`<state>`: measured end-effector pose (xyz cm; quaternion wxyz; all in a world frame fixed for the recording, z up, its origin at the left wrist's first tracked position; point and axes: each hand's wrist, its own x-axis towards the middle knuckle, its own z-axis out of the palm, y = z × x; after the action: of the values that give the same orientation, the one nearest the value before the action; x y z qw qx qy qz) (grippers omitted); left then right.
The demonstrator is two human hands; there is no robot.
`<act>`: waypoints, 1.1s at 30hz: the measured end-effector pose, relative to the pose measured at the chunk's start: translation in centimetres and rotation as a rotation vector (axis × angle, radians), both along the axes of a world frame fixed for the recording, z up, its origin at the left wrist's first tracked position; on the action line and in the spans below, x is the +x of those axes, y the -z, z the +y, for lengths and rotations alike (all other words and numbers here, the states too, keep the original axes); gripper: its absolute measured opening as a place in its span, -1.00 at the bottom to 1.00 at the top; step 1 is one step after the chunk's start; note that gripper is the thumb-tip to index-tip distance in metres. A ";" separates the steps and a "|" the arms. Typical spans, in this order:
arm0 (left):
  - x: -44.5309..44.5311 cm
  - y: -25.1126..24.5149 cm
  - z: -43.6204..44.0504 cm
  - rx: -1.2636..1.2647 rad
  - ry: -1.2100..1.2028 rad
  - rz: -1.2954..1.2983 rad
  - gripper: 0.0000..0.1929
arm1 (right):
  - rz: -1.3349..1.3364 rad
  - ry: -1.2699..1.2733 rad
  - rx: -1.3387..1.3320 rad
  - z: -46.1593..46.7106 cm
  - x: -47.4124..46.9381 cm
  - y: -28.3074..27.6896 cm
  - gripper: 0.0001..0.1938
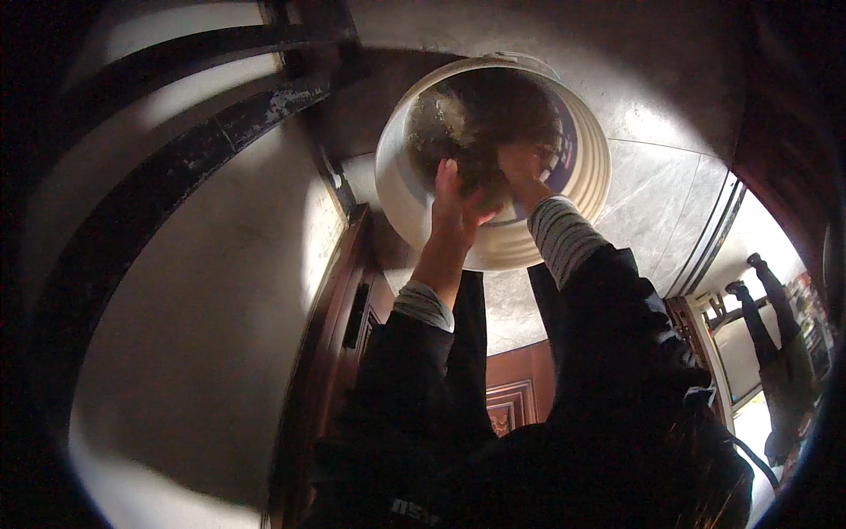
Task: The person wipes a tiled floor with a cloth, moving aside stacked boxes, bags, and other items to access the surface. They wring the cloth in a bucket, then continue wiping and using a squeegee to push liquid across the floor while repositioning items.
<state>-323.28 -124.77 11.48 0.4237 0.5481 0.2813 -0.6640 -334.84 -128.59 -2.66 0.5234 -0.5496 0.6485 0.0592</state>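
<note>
A pale plastic bucket (398, 192) with ribbed sides stands before me on the floor. Inside it is dark, murky liquid (433, 122), with a brownish clump or reflection near its left side. My left hand (456, 202) is in the bucket near its front wall, thumb and fingers apart, and I see nothing held in it. My right hand (524, 168) reaches in from the right with its fingers down at the liquid. The fingertips are blurred and partly hidden, so a hold cannot be made out. A purple patch shows along the bucket's inner right side.
Grey marble-like tiles (651, 205) cover the floor. At the left are a pale wall panel (198, 317) and a dark, scuffed frame (231, 129). A reddish-brown wooden door (522, 370) stands behind my legs. Another person (783, 370) stands beyond a doorway at the far right.
</note>
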 end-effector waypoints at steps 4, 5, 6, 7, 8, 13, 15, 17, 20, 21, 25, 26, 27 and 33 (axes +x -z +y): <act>0.7 2.7 -0.2 -0.090 -0.161 0.163 -0.37 | -0.283 -0.194 -0.194 -2.0 1.0 -7.8 -0.67; 1.2 3.4 -0.2 -0.134 -0.227 0.201 -0.40 | -0.430 -0.067 -0.031 -1.5 1.1 -11.0 -0.68; 1.8 4.0 -0.1 -0.153 -0.284 0.250 -0.42 | -0.631 0.077 0.063 -1.3 1.4 -13.7 -0.67; 2.3 4.4 0.3 -0.178 -0.220 0.237 -0.51 | -0.656 0.081 0.050 -0.8 1.7 -16.1 -0.66; 2.9 4.7 0.7 -0.206 -0.264 0.337 -0.53 | -0.681 0.088 0.038 -0.2 1.7 -18.2 -0.65; 1.8 4.6 1.6 -0.553 -0.274 0.232 -0.62 | -0.443 0.000 -0.145 0.3 2.9 -18.4 -0.62; 1.0 4.2 0.6 -0.377 -0.261 0.121 -0.61 | -0.156 -0.056 -0.242 -1.6 3.0 -15.6 -0.56; 0.7 3.5 -0.5 -0.051 -0.137 -0.038 -0.61 | -0.088 -0.155 -0.175 -4.1 2.4 -13.2 -0.61; 1.4 2.0 -1.3 -0.186 -0.069 -0.177 -0.57 | 0.082 -0.321 -0.033 -7.7 1.0 -10.0 -0.58; 1.7 1.6 -1.4 -0.184 -0.054 -0.219 -0.52 | 0.076 -0.199 -0.234 -8.1 0.9 -9.1 -0.58; 2.1 0.1 -0.1 0.001 -0.080 -0.159 -0.21 | 0.326 -0.380 -0.836 -6.0 0.4 -6.4 -0.62; 2.0 -0.1 0.3 -0.042 -0.091 -0.091 -0.20 | 0.410 -0.578 -1.040 -4.7 0.3 -6.0 -0.64; 1.5 -0.2 0.6 -0.041 -0.105 -0.030 -0.19 | 0.355 -0.716 -0.900 -3.8 0.0 -5.7 -0.66; -0.8 -1.1 2.0 0.081 -0.045 0.169 -0.29 | 0.369 -0.910 -0.517 -2.6 -0.1 -6.6 -0.71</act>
<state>-324.13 -122.75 12.62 0.3907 0.5003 0.3551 -0.6863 -334.91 -131.18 3.92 0.1707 -0.8654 0.4200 0.2134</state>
